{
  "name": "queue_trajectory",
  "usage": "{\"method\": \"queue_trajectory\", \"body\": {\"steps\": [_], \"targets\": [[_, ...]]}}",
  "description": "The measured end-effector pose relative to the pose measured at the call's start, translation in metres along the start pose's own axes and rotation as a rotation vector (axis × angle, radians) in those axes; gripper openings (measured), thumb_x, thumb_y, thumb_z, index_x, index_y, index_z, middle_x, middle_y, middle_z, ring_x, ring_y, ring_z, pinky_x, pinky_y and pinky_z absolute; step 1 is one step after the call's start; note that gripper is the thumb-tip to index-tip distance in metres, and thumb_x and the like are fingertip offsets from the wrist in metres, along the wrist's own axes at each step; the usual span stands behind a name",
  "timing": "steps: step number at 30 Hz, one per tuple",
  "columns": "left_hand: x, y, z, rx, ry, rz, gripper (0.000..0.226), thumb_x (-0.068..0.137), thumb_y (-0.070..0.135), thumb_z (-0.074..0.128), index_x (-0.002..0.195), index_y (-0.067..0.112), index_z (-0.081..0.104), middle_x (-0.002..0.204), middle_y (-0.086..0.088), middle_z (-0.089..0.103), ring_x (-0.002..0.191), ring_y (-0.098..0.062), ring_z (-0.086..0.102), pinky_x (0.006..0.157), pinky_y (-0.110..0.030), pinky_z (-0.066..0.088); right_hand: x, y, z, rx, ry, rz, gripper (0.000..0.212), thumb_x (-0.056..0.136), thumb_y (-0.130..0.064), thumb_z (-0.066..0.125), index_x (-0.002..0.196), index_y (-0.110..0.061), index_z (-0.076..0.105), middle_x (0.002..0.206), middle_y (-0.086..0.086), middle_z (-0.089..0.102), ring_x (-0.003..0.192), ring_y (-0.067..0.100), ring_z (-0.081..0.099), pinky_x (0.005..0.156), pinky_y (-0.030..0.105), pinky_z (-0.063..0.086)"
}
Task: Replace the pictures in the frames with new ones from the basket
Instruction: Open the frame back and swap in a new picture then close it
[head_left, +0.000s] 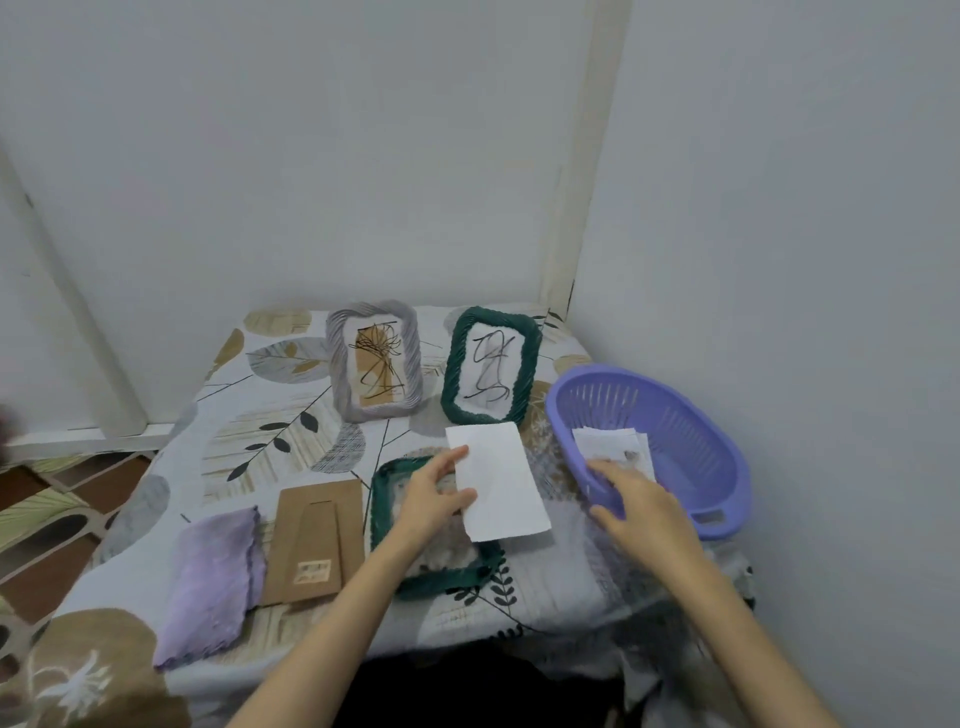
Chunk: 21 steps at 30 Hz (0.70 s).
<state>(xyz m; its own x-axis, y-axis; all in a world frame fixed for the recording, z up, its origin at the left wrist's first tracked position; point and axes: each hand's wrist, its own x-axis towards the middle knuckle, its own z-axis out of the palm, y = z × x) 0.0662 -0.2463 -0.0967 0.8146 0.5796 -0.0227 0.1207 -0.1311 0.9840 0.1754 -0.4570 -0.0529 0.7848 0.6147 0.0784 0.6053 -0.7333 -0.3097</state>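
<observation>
A dark green frame (384, 499) lies flat on the table in front of me, its back off. My left hand (439, 499) rests over it and pinches the left edge of a white paper sheet (501, 483) that lies face down across the frame's right side. My right hand (636, 501) reaches over the near rim of the purple basket (691, 447), fingers spread, touching the stack of pictures (613, 447) inside. A grey frame (374, 361) and another green frame (491, 364) stand upright at the back, each with a line drawing.
A brown cardboard frame back (314, 540) lies left of the flat frame, and a lilac cloth (213, 582) lies further left. The table has a leaf-print cover (270, 431). White walls close in behind and on the right.
</observation>
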Motion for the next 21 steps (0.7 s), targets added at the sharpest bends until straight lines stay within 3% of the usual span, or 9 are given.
{"method": "queue_trajectory", "body": {"steps": [1,5,8,11,15,21], "targets": [[0.005,-0.001,0.007,0.069,-0.044,0.008,0.058,0.079,-0.004,0.064,0.132,0.011,0.046,0.125,-0.005,0.051,0.086,0.009,0.059,0.077,-0.014,0.05,-0.001,0.007,-0.003,0.07,-0.006,0.001,0.048,0.088,-0.023,0.057,0.134,-0.027,0.043,0.135,-0.002,0.052,0.12,0.022,0.05,0.095,0.036,0.042],[0.023,-0.009,0.029,0.418,-0.203,0.005,0.069,0.077,0.018,0.072,0.138,0.014,0.04,0.137,-0.008,0.05,0.122,-0.018,0.048,0.099,-0.024,0.034,0.002,0.023,-0.016,0.226,0.045,0.002,0.043,0.086,-0.015,0.06,0.127,-0.027,0.053,0.126,-0.004,0.06,0.114,0.019,0.056,0.093,0.035,0.047],[0.037,-0.019,0.043,0.591,-0.26,-0.03,0.082,0.075,0.033,0.072,0.144,0.019,0.029,0.151,-0.016,0.028,0.141,-0.03,0.024,0.117,-0.042,0.007,0.009,0.03,-0.024,0.331,0.088,-0.008,0.042,0.085,-0.011,0.062,0.124,-0.025,0.057,0.12,-0.004,0.063,0.109,0.017,0.058,0.094,0.032,0.046],[0.043,-0.018,0.061,0.707,-0.278,0.008,0.087,0.077,0.042,0.067,0.146,0.017,0.021,0.156,-0.012,0.013,0.145,-0.03,0.007,0.117,-0.047,-0.004,0.011,0.032,-0.024,0.382,0.083,-0.031,0.042,0.083,-0.008,0.064,0.123,-0.022,0.059,0.119,-0.003,0.064,0.107,0.015,0.059,0.096,0.033,0.046],[0.036,-0.018,0.081,1.104,-0.219,0.175,0.08,0.081,0.06,0.051,0.144,0.021,0.024,0.157,-0.011,0.005,0.146,-0.025,-0.007,0.115,-0.048,-0.011,0.008,0.03,-0.011,0.358,0.061,-0.069,0.043,0.083,-0.012,0.064,0.123,-0.024,0.058,0.124,-0.005,0.062,0.114,0.015,0.057,0.099,0.035,0.045],[0.037,-0.024,0.08,1.171,-0.203,0.182,0.072,0.079,0.069,0.043,0.139,0.031,0.033,0.158,-0.008,-0.002,0.145,-0.028,-0.014,0.114,-0.05,-0.013,0.002,0.024,0.0,0.271,0.076,-0.108,0.043,0.086,-0.014,0.061,0.127,-0.023,0.055,0.126,-0.003,0.06,0.115,0.02,0.055,0.098,0.032,0.043]]}}
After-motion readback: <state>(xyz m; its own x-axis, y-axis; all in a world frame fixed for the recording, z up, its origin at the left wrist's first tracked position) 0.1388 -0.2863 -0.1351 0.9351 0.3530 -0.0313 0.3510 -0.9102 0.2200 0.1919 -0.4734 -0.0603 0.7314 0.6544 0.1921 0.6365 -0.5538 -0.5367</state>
